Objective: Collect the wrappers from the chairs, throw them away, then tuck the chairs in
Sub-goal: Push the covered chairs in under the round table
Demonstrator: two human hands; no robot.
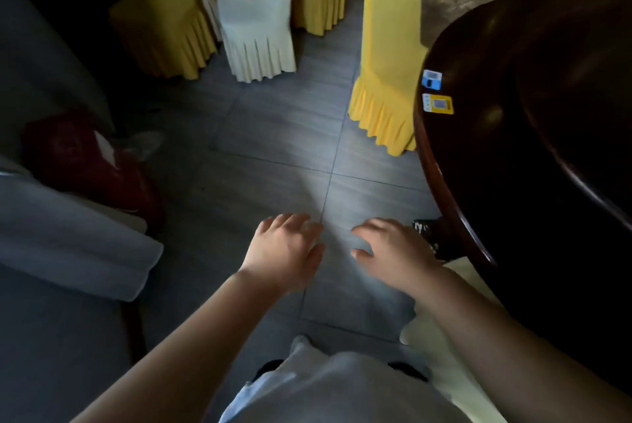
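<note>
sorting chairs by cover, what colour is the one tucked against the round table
Yellow chair cover with a pleated skirt, seen in the head view.

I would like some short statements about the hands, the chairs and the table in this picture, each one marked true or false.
1. Both hands hold wrappers. False: the left hand and the right hand hold nothing, fingers loosely spread.
2. A yellow-covered chair stands right beside the dark round table. True.
3. Two small stickers sit near the table's edge. True.
4. The white-covered chair lies tipped over on the floor. False: it stands upright among yellow-covered chairs.
5. The floor is carpeted in red. False: the floor is grey tile.
</note>
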